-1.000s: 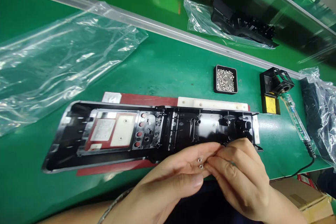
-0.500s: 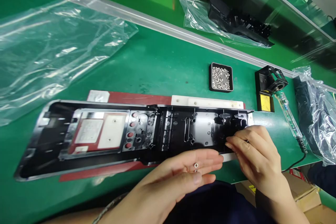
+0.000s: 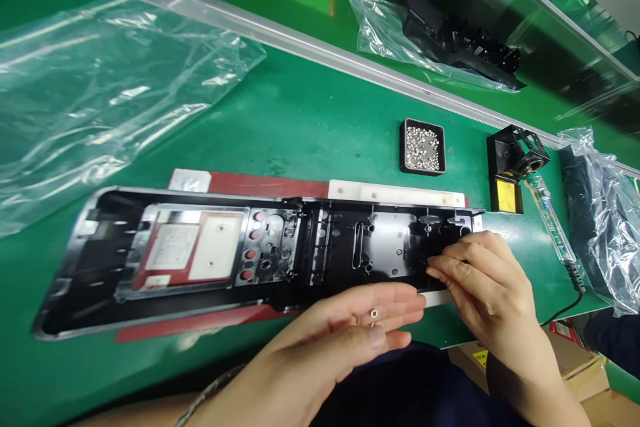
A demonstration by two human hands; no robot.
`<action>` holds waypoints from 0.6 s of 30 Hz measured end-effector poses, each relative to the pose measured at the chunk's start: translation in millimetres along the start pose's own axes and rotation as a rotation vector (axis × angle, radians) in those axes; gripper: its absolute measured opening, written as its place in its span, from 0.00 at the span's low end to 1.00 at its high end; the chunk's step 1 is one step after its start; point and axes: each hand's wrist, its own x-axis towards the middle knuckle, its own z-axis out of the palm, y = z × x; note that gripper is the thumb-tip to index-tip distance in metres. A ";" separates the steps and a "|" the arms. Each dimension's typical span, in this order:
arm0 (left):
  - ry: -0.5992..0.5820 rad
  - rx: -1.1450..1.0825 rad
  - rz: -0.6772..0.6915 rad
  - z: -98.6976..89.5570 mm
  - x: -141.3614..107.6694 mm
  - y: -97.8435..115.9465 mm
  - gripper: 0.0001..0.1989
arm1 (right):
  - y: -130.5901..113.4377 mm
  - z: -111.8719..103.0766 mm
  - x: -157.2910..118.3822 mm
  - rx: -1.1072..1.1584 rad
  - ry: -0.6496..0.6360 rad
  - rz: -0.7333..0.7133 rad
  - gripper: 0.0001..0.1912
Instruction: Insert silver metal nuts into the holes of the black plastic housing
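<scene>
A long black plastic housing (image 3: 345, 240) lies open side up across the bench, with bosses, slots and a rectangular window. My left hand (image 3: 345, 327) is palm up in front of its near edge, fingers stretched out and slightly cupped. On its fingers rests a small metal insert nut (image 3: 374, 313), with another partly hidden by the thumb. My right hand (image 3: 485, 280) reaches into the housing's right end, thumb and forefinger pinched together. Whatever those fingertips may hold is hidden.
Under the housing is a red fixture board (image 3: 270, 185) with white blocks (image 3: 395, 194). Behind stands a black tray (image 3: 423, 169) of insert nuts. To the right are a soldering iron (image 3: 553, 220), its stand (image 3: 507, 167) and bagged parts (image 3: 605, 213). A clear plastic bag (image 3: 125, 93) lies left.
My right hand has shifted very slightly left and up, its fingers still pinched. The left hand stays nearly still with the nuts on it. The view has moved a little.
</scene>
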 end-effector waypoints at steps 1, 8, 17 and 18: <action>-0.007 -0.005 0.001 -0.1 0.5 -0.3 0.13 | -0.5 -0.5 0.1 -0.004 0.002 0.000 0.09; -0.026 -0.089 -0.024 -2.4 0.7 -3.5 0.17 | -22.3 -5.2 -7.3 0.148 0.029 -0.031 0.13; -0.086 -0.221 0.022 1.4 4.9 -4.3 0.24 | -43.7 17.4 2.6 0.283 -0.009 -0.110 0.11; -0.097 -0.220 0.029 2.3 5.0 -3.2 0.23 | -44.7 18.7 4.4 0.279 -0.003 -0.109 0.11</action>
